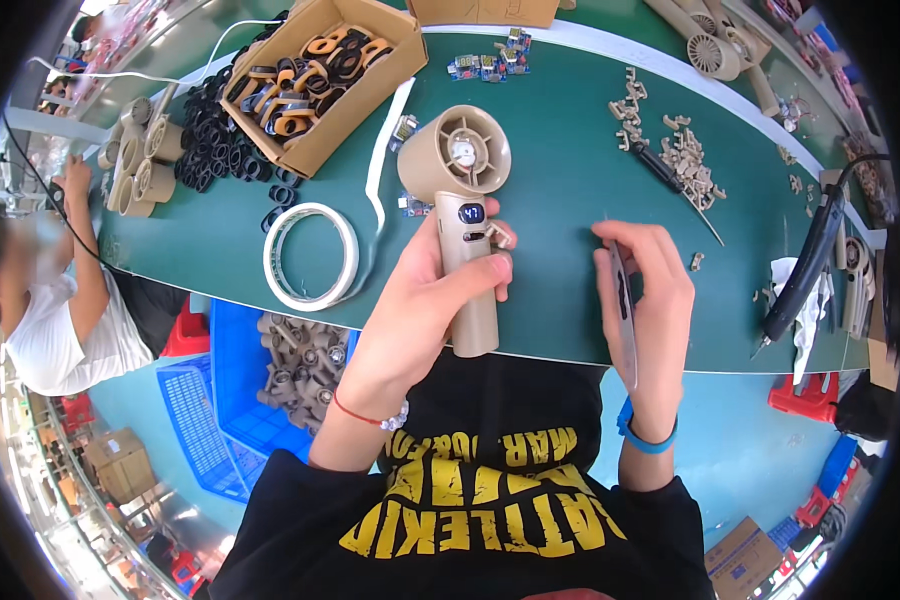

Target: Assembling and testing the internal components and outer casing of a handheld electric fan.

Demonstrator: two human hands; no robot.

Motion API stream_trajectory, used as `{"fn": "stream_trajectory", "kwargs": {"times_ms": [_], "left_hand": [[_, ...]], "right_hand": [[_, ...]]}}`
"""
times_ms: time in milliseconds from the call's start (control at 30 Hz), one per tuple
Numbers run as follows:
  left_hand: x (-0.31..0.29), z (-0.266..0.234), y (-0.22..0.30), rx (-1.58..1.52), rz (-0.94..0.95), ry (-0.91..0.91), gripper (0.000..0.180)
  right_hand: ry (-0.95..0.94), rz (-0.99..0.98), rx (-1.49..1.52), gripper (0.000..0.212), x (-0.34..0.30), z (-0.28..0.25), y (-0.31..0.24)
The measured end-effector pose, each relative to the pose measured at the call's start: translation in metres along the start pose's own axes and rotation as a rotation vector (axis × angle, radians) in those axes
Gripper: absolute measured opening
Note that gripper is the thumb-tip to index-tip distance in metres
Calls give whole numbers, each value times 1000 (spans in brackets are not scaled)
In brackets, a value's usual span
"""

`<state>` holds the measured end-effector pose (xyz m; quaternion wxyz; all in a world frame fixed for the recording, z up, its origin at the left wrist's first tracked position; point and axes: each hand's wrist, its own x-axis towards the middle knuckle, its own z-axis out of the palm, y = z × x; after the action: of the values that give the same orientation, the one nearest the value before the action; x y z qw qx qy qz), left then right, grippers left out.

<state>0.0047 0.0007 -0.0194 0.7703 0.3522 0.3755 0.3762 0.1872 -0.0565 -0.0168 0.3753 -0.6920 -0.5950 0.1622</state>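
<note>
My left hand is wrapped round the handle of a beige handheld fan, its round head pointing away from me and a small display lit on the handle. A small beige plastic clip shows at the fingers of this hand, beside the handle. To the right, my right hand grips a thin, long greyish plastic piece with dark slots, seen nearly edge-on. The two hands are apart, both over the near edge of the green table.
A cardboard box of black and orange rings stands far left, beside loose black rings. Nearer lies a white tape roll. Circuit boards, beige clips, a screwdriver and a black electric screwdriver lie around. A co-worker sits left.
</note>
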Motion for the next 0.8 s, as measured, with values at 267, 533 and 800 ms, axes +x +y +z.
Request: {"fn": "stream_trajectory", "kwargs": {"times_ms": [267, 533, 800], "left_hand": [[0, 1, 4, -123, 37, -207, 51], [2, 11, 4, -301, 94, -337, 59], [-4, 18, 2, -261, 69, -389, 68]], "right_hand": [[22, -200, -471, 44, 12, -14, -2], [113, -318, 14, 42, 10, -8, -34], [111, -341, -14, 30, 3, 0, -24]]}}
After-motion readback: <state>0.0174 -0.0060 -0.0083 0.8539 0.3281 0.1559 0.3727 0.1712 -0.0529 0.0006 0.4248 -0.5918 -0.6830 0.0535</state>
